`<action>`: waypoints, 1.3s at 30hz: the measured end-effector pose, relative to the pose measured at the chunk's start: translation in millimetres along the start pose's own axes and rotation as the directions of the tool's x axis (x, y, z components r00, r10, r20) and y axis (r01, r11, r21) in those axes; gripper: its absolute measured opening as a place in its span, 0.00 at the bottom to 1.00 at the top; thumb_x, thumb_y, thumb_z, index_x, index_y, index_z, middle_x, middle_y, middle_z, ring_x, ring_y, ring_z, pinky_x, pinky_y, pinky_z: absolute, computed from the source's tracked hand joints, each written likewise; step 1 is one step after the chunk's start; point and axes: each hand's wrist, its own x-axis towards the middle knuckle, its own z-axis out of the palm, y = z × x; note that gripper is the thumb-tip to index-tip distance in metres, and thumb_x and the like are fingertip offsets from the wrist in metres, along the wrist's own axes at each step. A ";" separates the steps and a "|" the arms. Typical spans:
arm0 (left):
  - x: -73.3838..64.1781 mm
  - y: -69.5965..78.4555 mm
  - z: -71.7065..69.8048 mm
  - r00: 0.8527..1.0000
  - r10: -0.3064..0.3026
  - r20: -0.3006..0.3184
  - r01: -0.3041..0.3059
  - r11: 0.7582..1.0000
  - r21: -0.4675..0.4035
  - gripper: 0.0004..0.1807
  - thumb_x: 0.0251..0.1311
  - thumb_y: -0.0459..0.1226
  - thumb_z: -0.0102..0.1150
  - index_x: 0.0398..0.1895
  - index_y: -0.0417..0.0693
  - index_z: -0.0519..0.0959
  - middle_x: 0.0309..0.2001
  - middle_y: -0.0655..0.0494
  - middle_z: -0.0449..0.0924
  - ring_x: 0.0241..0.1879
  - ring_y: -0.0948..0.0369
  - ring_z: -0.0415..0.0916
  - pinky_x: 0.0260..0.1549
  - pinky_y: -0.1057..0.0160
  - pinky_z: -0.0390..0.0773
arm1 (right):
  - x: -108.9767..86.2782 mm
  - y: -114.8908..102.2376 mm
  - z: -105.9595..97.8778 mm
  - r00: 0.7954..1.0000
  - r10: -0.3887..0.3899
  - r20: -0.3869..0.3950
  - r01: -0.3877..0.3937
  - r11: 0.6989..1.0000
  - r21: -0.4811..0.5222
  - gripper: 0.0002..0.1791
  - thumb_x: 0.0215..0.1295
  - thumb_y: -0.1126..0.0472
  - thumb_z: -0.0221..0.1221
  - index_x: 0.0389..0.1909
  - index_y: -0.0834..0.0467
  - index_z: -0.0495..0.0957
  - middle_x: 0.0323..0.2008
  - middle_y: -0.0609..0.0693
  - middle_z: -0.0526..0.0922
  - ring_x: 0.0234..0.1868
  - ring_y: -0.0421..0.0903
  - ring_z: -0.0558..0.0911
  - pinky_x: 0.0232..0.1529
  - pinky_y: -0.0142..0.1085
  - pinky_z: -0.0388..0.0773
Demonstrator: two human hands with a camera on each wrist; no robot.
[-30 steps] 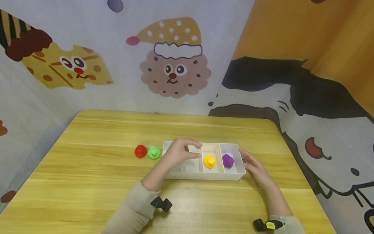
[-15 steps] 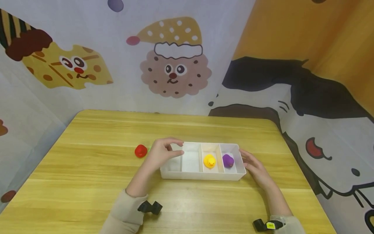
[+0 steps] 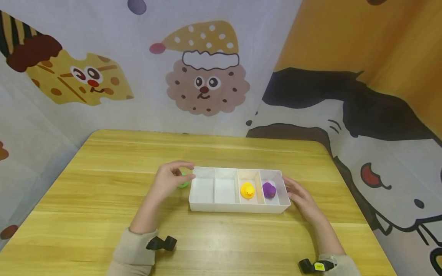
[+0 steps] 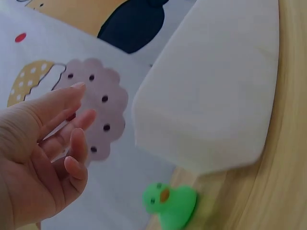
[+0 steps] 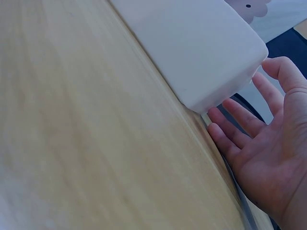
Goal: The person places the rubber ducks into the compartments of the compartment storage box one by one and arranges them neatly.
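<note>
My left hand [image 3: 165, 183] hovers just off the left end of a white divided box [image 3: 238, 208], its thumb and index finger apart and holding nothing. Partly behind those fingers in the head view is a green rubber duck [image 3: 183, 185]; the left wrist view shows this duck [image 4: 176, 205] standing on the table below the hand. A yellow rubber duck [image 3: 247, 190] sits in one compartment of the box, and a purple one [image 3: 269, 190] in the rightmost. Loosely spread, the fingers of my right hand [image 3: 303, 199] rest at the box's right end. The red toy is hidden behind my left hand.
The wooden table [image 3: 221, 241] has its far edge against a cloth [image 3: 145, 115] printed with cartoon figures. Two compartments at the box's left side hold nothing. Dark wrist cameras sit at both cuffs.
My left hand has moved left, from above the box's middle to beyond its left end, now covering the red toy and part of the green duck. My right hand has stayed put.
</note>
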 end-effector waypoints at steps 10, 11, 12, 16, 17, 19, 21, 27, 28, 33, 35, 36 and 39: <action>-7.4 -18.5 -30.0 0.999 -0.031 -0.020 0.031 1.000 0.003 0.17 0.53 0.33 0.70 0.48 0.44 0.83 0.45 0.48 0.82 0.20 0.60 0.69 0.16 0.69 0.67 | -0.7 -2.1 1.3 1.000 0.011 -0.018 -0.011 1.000 -0.010 0.27 0.71 0.69 0.49 0.69 0.66 0.58 0.65 0.56 0.67 0.58 0.39 0.72 0.55 0.29 0.69; -8.0 -20.8 -32.5 0.999 -0.039 -0.024 0.039 0.999 0.005 0.17 0.53 0.34 0.70 0.48 0.44 0.83 0.45 0.47 0.82 0.21 0.60 0.69 0.15 0.69 0.67 | -0.5 -2.5 1.6 1.000 0.010 -0.018 -0.010 1.000 -0.008 0.27 0.71 0.69 0.49 0.69 0.66 0.58 0.65 0.56 0.67 0.58 0.39 0.72 0.55 0.29 0.69; -8.3 -23.3 -35.0 0.999 -0.041 -0.029 0.042 0.999 0.011 0.17 0.52 0.34 0.70 0.48 0.44 0.83 0.45 0.48 0.82 0.21 0.60 0.69 0.15 0.69 0.66 | -0.2 -2.6 1.8 1.000 0.007 -0.017 -0.007 1.000 -0.003 0.27 0.71 0.69 0.49 0.69 0.66 0.58 0.65 0.56 0.67 0.58 0.39 0.73 0.55 0.29 0.69; -9.6 -33.4 -44.6 0.997 -0.067 -0.040 0.069 0.997 0.032 0.18 0.52 0.36 0.71 0.48 0.44 0.83 0.45 0.48 0.82 0.23 0.59 0.68 0.14 0.68 0.65 | 0.5 -2.5 2.0 1.000 0.002 -0.012 -0.002 1.000 0.005 0.26 0.71 0.69 0.48 0.69 0.67 0.58 0.66 0.55 0.66 0.58 0.39 0.72 0.55 0.29 0.68; -9.6 -36.3 -47.0 0.997 -0.073 -0.040 0.075 0.996 0.039 0.18 0.52 0.36 0.71 0.48 0.43 0.83 0.46 0.47 0.82 0.23 0.59 0.68 0.14 0.68 0.65 | 0.6 -2.7 2.1 1.000 0.005 -0.010 -0.005 1.000 0.005 0.26 0.71 0.69 0.48 0.69 0.66 0.58 0.66 0.54 0.66 0.58 0.39 0.72 0.55 0.29 0.68; -9.8 -41.3 -51.0 0.996 -0.085 -0.037 0.087 0.995 0.049 0.19 0.53 0.36 0.71 0.49 0.42 0.83 0.48 0.47 0.81 0.23 0.59 0.68 0.15 0.68 0.66 | 0.8 -3.1 2.2 1.000 0.009 -0.008 -0.009 1.000 0.003 0.27 0.71 0.68 0.48 0.69 0.66 0.58 0.67 0.53 0.66 0.58 0.38 0.72 0.56 0.29 0.68; -9.8 -46.5 -54.2 0.995 -0.090 -0.035 0.092 0.994 0.055 0.19 0.53 0.35 0.70 0.49 0.41 0.82 0.49 0.46 0.81 0.22 0.60 0.69 0.17 0.68 0.67 | 0.8 -3.6 2.5 1.000 0.014 -0.011 -0.014 1.000 0.000 0.27 0.71 0.68 0.49 0.69 0.66 0.58 0.67 0.52 0.66 0.58 0.38 0.72 0.55 0.29 0.68; -10.3 -57.3 -59.5 0.992 -0.121 -0.027 0.122 0.992 0.040 0.21 0.53 0.36 0.70 0.51 0.39 0.81 0.52 0.45 0.79 0.21 0.61 0.67 0.17 0.68 0.66 | 1.1 -2.3 2.1 1.000 0.015 -0.014 -0.015 1.000 0.004 0.27 0.71 0.68 0.49 0.69 0.66 0.58 0.66 0.53 0.67 0.58 0.39 0.72 0.55 0.29 0.68; -10.5 -59.0 -60.1 0.992 -0.124 -0.024 0.125 0.991 0.038 0.21 0.54 0.36 0.70 0.52 0.39 0.80 0.52 0.44 0.79 0.21 0.61 0.67 0.17 0.68 0.66 | 1.2 -2.1 1.9 1.000 0.016 -0.013 -0.016 1.000 0.003 0.27 0.71 0.68 0.49 0.69 0.66 0.58 0.66 0.53 0.66 0.58 0.38 0.72 0.55 0.29 0.68; -11.7 -67.3 -62.9 0.992 -0.130 -0.002 0.130 0.991 0.035 0.22 0.55 0.35 0.69 0.53 0.38 0.79 0.53 0.43 0.78 0.20 0.53 0.68 0.15 0.65 0.70 | 0.6 -1.3 1.6 0.999 0.024 -0.029 -0.025 1.000 -0.019 0.27 0.71 0.69 0.49 0.69 0.65 0.59 0.66 0.56 0.67 0.57 0.38 0.73 0.54 0.29 0.69; -12.5 -70.2 -63.8 0.990 -0.138 0.007 0.137 0.990 0.032 0.22 0.55 0.35 0.68 0.54 0.38 0.79 0.52 0.42 0.78 0.19 0.51 0.69 0.15 0.63 0.71 | 0.4 -1.3 1.6 0.999 0.024 -0.028 -0.024 0.999 -0.024 0.27 0.71 0.69 0.49 0.69 0.65 0.59 0.66 0.58 0.66 0.57 0.38 0.73 0.54 0.29 0.69; -13.0 -71.4 -64.2 0.990 -0.143 0.011 0.142 0.989 0.032 0.22 0.55 0.35 0.68 0.54 0.38 0.79 0.50 0.41 0.79 0.19 0.50 0.69 0.14 0.63 0.71 | 0.3 -1.4 1.5 0.999 0.021 -0.025 -0.022 0.999 -0.026 0.26 0.71 0.69 0.49 0.69 0.66 0.59 0.66 0.59 0.66 0.57 0.38 0.73 0.54 0.29 0.69; -14.2 -75.1 -64.6 0.987 -0.160 0.012 0.159 0.987 0.027 0.22 0.55 0.35 0.68 0.53 0.39 0.79 0.43 0.39 0.80 0.18 0.51 0.69 0.14 0.63 0.71 | 0.2 -2.1 1.5 1.000 0.020 -0.022 -0.021 0.999 -0.030 0.26 0.71 0.69 0.49 0.69 0.66 0.58 0.66 0.60 0.65 0.57 0.38 0.72 0.54 0.29 0.69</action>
